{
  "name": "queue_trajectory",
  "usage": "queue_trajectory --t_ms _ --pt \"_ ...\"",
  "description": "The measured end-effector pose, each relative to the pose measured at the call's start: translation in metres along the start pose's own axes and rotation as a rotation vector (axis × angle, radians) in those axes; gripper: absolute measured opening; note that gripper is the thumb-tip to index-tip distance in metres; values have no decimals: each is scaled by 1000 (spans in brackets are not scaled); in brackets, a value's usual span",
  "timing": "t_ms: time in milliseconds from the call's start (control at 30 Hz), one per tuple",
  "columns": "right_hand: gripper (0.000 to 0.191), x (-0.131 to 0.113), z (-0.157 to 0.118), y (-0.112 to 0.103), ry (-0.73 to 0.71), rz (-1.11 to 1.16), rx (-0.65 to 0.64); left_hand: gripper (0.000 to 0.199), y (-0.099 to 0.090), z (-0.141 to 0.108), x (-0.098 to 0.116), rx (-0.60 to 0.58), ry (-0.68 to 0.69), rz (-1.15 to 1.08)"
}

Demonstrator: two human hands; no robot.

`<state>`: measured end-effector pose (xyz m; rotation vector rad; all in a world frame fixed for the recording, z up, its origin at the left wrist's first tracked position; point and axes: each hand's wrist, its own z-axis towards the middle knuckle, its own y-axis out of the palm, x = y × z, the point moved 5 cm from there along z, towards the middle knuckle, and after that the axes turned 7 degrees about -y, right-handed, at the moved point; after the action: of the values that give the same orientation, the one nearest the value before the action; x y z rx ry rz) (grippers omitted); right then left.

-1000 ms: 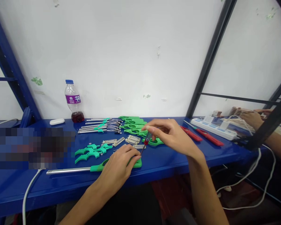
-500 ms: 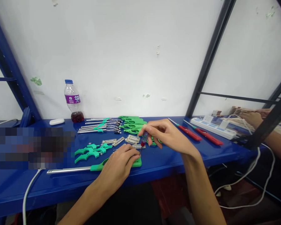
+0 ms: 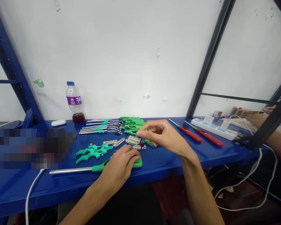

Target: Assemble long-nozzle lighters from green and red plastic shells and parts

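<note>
Under my left hand (image 3: 123, 159) lies a green long-nosed lighter (image 3: 98, 168), its metal tube pointing left; my fingers are closed over its handle. My right hand (image 3: 160, 136) pinches the top of a small screwdriver (image 3: 142, 142) with a clear and red handle. The screwdriver stands nearly upright, its shaft reaching down to the lighter's handle beside my left fingertips. The exact tip is hidden. Just behind are pale metal-and-plastic inner parts (image 3: 132, 140) and teal trigger pieces (image 3: 90, 153).
Metal tubes with wires (image 3: 100, 127) and green handle shells (image 3: 132, 125) lie at the back. Two red lighters (image 3: 209, 137) rest near a white power strip (image 3: 215, 128). A drink bottle (image 3: 75, 104) stands back left. At far right another person's arm (image 3: 269, 131) shows beyond the frame post.
My right hand's fingers have drawn closer together around the screwdriver's top, and the screwdriver stands more upright. My left hand stays on the lighter. The whole view has shifted slightly.
</note>
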<state>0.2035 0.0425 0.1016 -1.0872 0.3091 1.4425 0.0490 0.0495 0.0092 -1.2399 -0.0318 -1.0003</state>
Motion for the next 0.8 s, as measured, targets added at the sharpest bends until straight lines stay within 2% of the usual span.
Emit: queue_trajectory --t_ms 67,200,267,333,467,600,733,800 --pt "27 5 1 -3 20 -9 37 26 1 0 -1 1 -5 -4" --pt "45 14 4 -9 49 -114 230 23 2 0 -2 6 2 4" --pt "50 13 5 -8 34 -135 256 23 2 0 -2 11 8 14" --pt "46 10 5 -5 8 -124 210 23 1 0 -1 9 8 15" --pt "25 0 -1 -6 -3 -129 35 23 0 0 1 -6 0 13" --pt "31 0 -5 -11 5 -57 -88 23 0 0 2 -10 -7 15" --pt "28 10 -3 -12 61 7 -36 22 2 0 1 -2 -13 16" --pt "35 14 -1 -11 75 -13 33 23 2 0 0 2 -16 15"
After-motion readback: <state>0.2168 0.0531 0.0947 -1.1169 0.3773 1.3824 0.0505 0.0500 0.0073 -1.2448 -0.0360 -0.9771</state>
